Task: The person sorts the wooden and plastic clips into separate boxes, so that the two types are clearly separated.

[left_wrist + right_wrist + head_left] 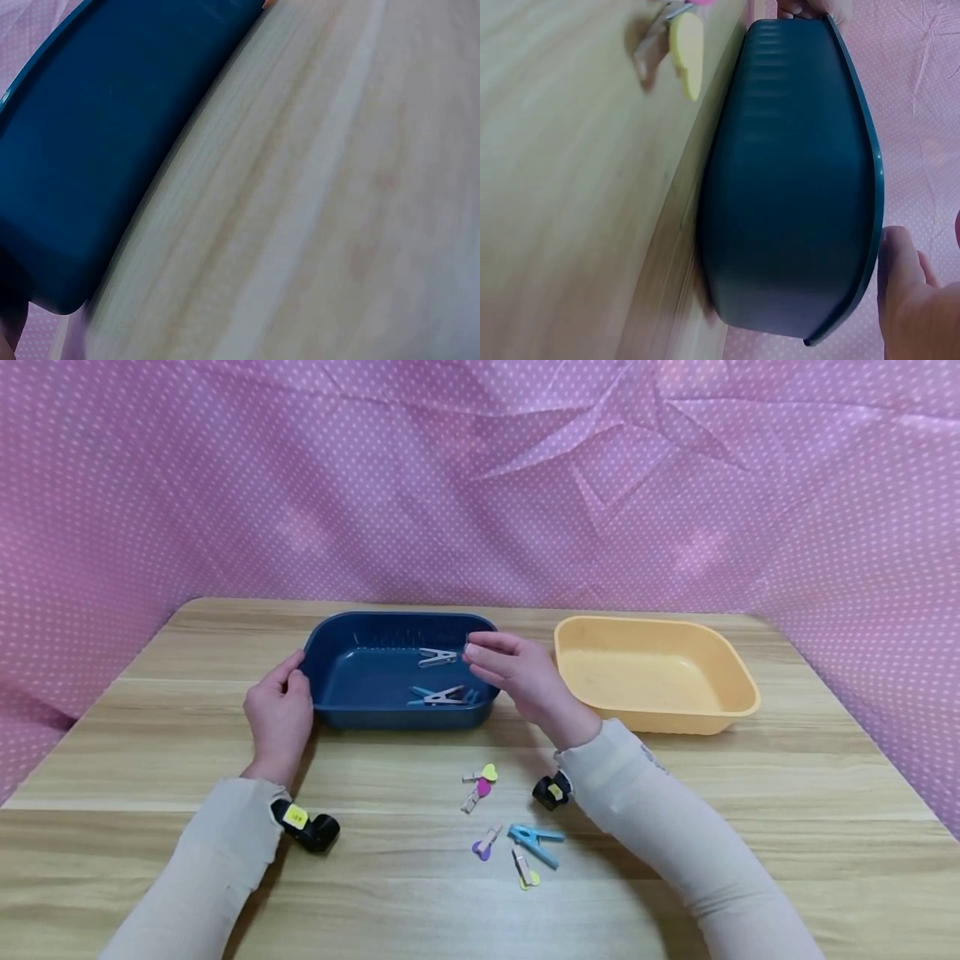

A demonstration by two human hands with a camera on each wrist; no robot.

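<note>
A dark blue basin (401,718) stands at the back left of the table. My left hand (280,714) grips its left rim, thumb and fingers at the edge. Over the right rim, my right hand (517,675) hovers with fingers fairly straight, pointing into the basin; nothing shows clearly between them. Inside lie a pale clothespin (437,657) and, nearer the front wall, white and blue clothespins (442,695). In the right wrist view the thumb (901,259) is right at the basin's rim.
On the table before the basin lie a blue clothespin (534,843) and several small wooden clips with hearts: yellow (489,772), pink (483,787), purple (482,850), and another yellow one (527,878). A yellow basin (660,720) stands at the back right. A pink dotted curtain (480,485) hangs behind.
</note>
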